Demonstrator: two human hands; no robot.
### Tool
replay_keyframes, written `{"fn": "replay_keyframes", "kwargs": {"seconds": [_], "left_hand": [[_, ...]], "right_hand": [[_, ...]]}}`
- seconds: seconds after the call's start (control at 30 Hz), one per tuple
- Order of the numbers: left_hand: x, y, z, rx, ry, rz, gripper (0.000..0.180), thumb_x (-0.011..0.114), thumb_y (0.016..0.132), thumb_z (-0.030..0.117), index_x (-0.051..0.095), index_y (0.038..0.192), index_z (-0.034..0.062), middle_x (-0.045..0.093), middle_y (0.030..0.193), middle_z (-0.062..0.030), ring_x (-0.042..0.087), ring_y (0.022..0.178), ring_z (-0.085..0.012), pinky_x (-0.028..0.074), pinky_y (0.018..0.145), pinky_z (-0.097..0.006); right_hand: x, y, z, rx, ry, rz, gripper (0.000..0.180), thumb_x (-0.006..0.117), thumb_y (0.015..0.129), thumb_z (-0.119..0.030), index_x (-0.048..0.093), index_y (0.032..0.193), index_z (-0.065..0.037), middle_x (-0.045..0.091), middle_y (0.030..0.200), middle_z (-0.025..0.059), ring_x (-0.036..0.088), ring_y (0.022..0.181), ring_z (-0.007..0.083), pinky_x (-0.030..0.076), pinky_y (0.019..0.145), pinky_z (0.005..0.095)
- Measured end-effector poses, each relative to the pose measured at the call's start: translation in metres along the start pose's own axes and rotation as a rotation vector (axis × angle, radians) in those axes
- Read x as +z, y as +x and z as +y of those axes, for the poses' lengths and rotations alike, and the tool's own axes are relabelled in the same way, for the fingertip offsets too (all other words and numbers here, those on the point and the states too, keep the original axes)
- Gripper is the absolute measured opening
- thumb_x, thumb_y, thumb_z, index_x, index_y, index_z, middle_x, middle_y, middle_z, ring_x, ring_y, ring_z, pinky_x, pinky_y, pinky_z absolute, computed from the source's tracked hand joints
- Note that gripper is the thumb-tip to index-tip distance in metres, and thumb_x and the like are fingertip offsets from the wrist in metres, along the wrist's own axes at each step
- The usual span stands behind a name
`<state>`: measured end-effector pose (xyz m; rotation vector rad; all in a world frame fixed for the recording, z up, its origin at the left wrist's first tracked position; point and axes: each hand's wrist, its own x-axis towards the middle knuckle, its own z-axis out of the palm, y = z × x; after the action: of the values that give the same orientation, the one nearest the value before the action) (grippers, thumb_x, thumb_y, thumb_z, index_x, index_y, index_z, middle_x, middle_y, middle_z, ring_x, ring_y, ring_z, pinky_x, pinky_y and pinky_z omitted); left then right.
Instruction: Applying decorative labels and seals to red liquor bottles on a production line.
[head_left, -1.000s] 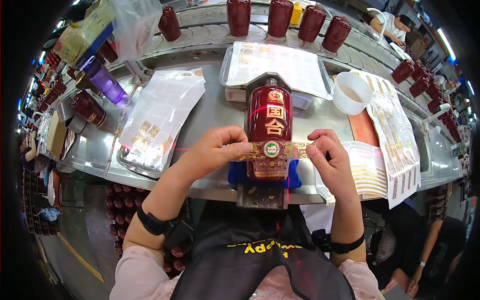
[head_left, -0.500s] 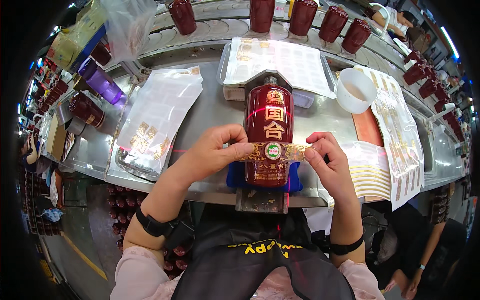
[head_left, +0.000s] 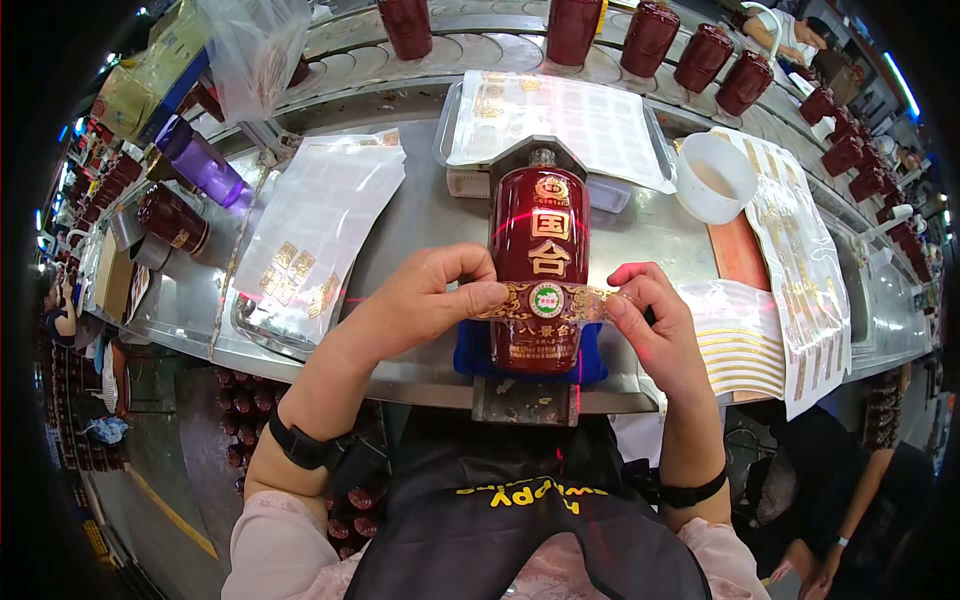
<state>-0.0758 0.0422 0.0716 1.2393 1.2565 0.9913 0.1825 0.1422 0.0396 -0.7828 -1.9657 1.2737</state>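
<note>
A glossy dark-red bottle [head_left: 540, 225] with gold print lies on its back in a metal cradle [head_left: 525, 400], its neck pointing away from me. Across its lower half runs a gold-patterned clear label strip [head_left: 520, 301] with a round green-and-white emblem. My left hand [head_left: 440, 300] pinches the strip's left end between thumb and forefinger. At the other end, my right hand [head_left: 652, 325] pinches it the same way, that end standing off the glass. Blue cloth [head_left: 592, 352] shows under the bottle's base. A thin red light line crosses the bottle and my fingers.
Label sheets [head_left: 560, 120] lie on a tray beyond the bottle, with more sheets [head_left: 310, 220] at left and gold strip sheets [head_left: 740, 340] at right. A white plastic cup [head_left: 715, 178] stands right. Red bottles [head_left: 650, 40] line the conveyor [head_left: 480, 55]. A purple bottle [head_left: 200, 165] leans left.
The bottles on the conveyor have shifted to the right. My hands hold nearly the same place, with the strip still stretched across the bottle.
</note>
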Motion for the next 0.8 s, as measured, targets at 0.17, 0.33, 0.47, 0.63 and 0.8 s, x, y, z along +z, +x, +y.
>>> {"fn": "replay_keyframes", "kwargs": {"seconds": [0.17,0.33,0.47,0.63,0.8], "left_hand": [[0.001,0.001,0.0,0.007,0.035,0.01,0.02,0.064,0.092,0.019,0.054,0.082,0.0055,0.052,0.077,0.0048,0.046,0.074,-0.0032,0.039,0.066,-0.021],[-0.003,0.0,-0.004,0.017,0.179,0.044,0.019,0.064,0.092,0.019,0.054,0.084,0.0049,0.052,0.079,0.0039,0.047,0.077,-0.0046,0.04,0.068,-0.022],[0.01,-0.004,-0.016,0.254,0.29,0.446,0.03,0.065,0.091,0.03,0.055,0.093,0.0023,0.06,0.089,-0.0055,0.054,0.089,-0.016,0.041,0.081,-0.031],[0.045,-0.011,-0.037,0.458,0.425,0.5,0.076,0.073,0.082,0.042,0.035,0.131,-0.0009,0.038,0.135,-0.025,0.038,0.129,-0.0375,0.028,0.109,-0.043],[0.056,-0.011,-0.044,0.391,0.405,0.479,0.086,0.077,0.079,0.039,0.028,0.138,-0.0003,0.031,0.139,-0.0255,0.033,0.132,-0.037,0.027,0.11,-0.044]], "right_hand": [[-0.001,0.0,0.009,0.013,-0.006,-0.014,0.014,0.066,0.087,-0.01,0.058,0.081,0.0,0.054,0.097,0.0059,0.048,0.076,0.0102,0.041,0.07,0.0233],[-0.007,0.004,-0.001,0.197,0.014,0.047,0.018,0.057,0.088,-0.002,0.062,0.105,0.0,0.054,0.104,0.0068,0.051,0.078,0.011,0.044,0.068,0.0244],[-0.006,-0.008,-0.022,-0.166,-0.299,0.108,0.039,0.059,0.085,0.002,0.062,0.123,-0.005,0.052,0.114,0.0139,0.056,0.091,0.0206,0.047,0.074,0.0293],[0.011,-0.019,-0.032,-0.353,-0.396,-0.085,0.052,0.07,0.078,-0.001,0.061,0.128,-0.009,0.05,0.122,0.0173,0.048,0.113,0.0338,0.041,0.097,0.0406],[0.016,-0.017,-0.026,-0.37,-0.433,-0.087,0.053,0.07,0.078,-0.002,0.06,0.13,-0.009,0.049,0.125,0.0179,0.048,0.114,0.0348,0.042,0.097,0.0416]]}}
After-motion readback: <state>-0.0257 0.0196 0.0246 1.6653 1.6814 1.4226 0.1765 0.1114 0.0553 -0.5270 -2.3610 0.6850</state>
